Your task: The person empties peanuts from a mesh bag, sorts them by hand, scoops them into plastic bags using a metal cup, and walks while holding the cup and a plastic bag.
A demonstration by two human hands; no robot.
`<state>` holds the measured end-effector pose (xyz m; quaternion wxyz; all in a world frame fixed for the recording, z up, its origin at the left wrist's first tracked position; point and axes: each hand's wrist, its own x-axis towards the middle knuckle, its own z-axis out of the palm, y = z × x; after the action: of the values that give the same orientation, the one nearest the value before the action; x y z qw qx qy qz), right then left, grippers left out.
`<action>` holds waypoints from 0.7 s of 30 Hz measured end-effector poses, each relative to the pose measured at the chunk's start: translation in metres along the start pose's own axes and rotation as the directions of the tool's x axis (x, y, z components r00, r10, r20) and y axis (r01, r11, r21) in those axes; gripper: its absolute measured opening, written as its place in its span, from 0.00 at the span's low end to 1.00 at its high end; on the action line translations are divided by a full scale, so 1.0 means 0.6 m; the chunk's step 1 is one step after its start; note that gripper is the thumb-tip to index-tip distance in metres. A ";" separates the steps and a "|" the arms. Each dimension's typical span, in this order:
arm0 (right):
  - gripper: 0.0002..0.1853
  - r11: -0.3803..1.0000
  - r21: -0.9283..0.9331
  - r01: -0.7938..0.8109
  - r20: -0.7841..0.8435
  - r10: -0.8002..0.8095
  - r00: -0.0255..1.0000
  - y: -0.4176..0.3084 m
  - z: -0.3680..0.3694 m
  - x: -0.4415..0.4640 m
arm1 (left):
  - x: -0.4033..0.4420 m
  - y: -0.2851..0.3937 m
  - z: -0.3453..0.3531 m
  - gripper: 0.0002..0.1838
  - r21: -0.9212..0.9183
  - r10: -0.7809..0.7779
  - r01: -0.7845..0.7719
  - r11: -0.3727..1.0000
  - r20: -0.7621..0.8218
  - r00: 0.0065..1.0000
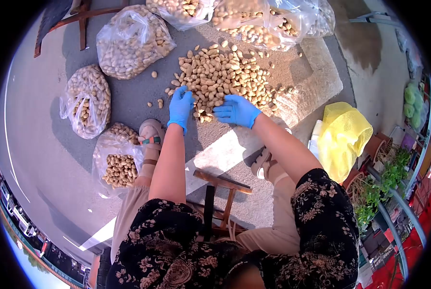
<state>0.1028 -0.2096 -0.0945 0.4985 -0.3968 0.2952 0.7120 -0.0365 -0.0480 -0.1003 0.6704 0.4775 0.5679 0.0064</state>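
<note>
Floral shirt [169,248], then right hand [238,111], unclenched, and left hand [180,108], grip unclear, at loose peanuts [215,72]

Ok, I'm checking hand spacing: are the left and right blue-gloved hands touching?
Apart: the head view shows part of the loose tan peanut pile between the left hand and the right hand.

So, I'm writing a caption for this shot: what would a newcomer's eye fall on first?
Probably the bright blue-gloved left hand and right hand, at the near edge of a loose peanut pile on the ground, upper middle. Next, perhaps the vivid yellow mesh toward the right. Clear plastic bags of peanuts also stand out, curving around the pile's left and far sides.
</note>
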 end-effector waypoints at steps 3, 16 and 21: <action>0.22 0.929 -0.347 0.127 -0.050 -0.153 0.987 -0.048 0.001 -0.073 | 0.057 -0.044 -0.042 0.19 0.050 0.249 -0.244 0.969 -0.157 0.956; 0.22 -0.527 -0.841 0.122 0.500 -0.843 -0.197 -0.207 -0.011 -0.139 | 0.040 0.057 0.087 0.26 0.700 0.838 -0.581 0.415 -0.045 0.544; 0.40 -0.493 -0.858 -0.147 0.490 -0.870 0.059 -0.282 0.012 -0.134 | 0.007 0.235 0.245 0.33 0.343 0.942 -0.932 0.120 0.258 0.216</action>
<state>0.2759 -0.1865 -0.0259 0.1877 -0.8965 -0.4011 -0.0155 0.1532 -0.0617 -0.0270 0.3863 0.8600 0.1349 0.3050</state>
